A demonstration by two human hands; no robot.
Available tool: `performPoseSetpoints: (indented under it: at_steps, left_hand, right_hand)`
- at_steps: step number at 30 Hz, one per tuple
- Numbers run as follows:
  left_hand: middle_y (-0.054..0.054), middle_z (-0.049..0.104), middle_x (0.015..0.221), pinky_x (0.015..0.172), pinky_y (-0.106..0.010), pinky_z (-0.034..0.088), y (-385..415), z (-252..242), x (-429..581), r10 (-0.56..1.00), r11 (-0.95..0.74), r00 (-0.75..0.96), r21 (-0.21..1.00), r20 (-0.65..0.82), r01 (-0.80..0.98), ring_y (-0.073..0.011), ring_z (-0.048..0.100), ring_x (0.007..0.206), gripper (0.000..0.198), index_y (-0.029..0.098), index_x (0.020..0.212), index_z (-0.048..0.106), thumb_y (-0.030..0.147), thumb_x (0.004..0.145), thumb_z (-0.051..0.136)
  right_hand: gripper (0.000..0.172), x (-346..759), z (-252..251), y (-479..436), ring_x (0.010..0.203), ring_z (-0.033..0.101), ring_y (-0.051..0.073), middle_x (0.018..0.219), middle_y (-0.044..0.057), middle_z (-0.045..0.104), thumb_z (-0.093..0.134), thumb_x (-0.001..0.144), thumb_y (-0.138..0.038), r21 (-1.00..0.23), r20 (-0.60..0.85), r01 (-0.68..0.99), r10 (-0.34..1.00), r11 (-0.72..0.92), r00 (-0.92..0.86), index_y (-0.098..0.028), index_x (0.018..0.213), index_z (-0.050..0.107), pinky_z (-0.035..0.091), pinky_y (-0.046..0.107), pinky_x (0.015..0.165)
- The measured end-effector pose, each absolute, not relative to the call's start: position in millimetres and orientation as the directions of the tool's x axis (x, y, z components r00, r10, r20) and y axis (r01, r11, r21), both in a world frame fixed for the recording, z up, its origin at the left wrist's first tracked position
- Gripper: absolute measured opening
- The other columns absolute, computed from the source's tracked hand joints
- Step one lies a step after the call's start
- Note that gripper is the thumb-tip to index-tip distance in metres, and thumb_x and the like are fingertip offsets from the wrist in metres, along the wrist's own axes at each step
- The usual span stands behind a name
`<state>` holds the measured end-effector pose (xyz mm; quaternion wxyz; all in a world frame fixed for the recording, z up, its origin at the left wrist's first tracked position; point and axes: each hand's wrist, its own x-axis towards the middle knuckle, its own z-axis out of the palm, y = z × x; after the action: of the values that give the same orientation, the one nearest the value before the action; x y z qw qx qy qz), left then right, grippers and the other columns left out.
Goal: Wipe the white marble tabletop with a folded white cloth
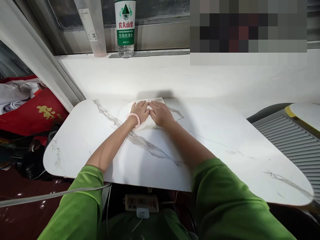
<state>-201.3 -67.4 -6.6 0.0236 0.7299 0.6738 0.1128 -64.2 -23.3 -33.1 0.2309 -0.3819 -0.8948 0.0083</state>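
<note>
A white cloth lies on the white marble-patterned table, near its far edge. My left hand rests flat on the cloth's left part, fingers stretched forward, with a pink coiled band around the wrist. Beside it, my right hand presses flat on the cloth with its fingers pointing forward and left. The two hands nearly touch at the thumbs. Both arms reach straight out over the table, and the hands cover much of the cloth.
Behind the table, a water bottle and a translucent cup stand on the ledge. A red bag sits at the left. Below the near edge are a power strip and a cable. A ridged grey surface lies right.
</note>
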Motion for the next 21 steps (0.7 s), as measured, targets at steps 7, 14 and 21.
performPoseSetpoints:
  at_steps: [7,14,21]
  left_hand:
    - [-0.012,0.045,0.151,0.119,-0.046,0.022,-122,-6,-187,0.973,-0.151,0.119,0.157,0.199,0.976,-0.0225,0.037,0.141,0.045,0.012,0.140,0.047,0.021,0.099,0.032]
    - [-0.012,0.047,0.149,0.119,-0.045,0.024,-155,-3,-177,0.961,-0.182,0.150,0.124,0.231,0.976,-0.0221,0.039,0.140,0.044,0.012,0.138,0.048,0.019,0.098,0.032]
    - [-0.019,0.041,0.152,0.119,-0.052,0.021,-223,-2,-135,0.952,-0.256,0.239,0.070,0.192,0.964,-0.0285,0.033,0.143,0.052,0.003,0.144,0.041,0.025,0.099,0.027]
  right_hand:
    - [0.050,-43,-32,-71,0.132,0.047,0.029,0.140,0.017,0.056,0.031,0.093,-0.024,-0.176,0.387,0.652,0.661,0.737,-0.643,-0.006,0.134,0.055,0.033,0.045,0.113]
    - [0.051,-32,-24,-104,0.132,0.047,0.029,0.140,0.018,0.056,0.030,0.093,-0.023,-0.181,0.372,0.652,0.665,0.736,-0.647,-0.006,0.134,0.055,0.035,0.048,0.112]
    - [0.055,21,-23,-173,0.136,0.044,0.031,0.143,0.019,0.052,0.028,0.096,-0.029,-0.140,0.388,0.571,0.575,0.809,-0.720,-0.007,0.142,0.047,0.038,0.055,0.111]
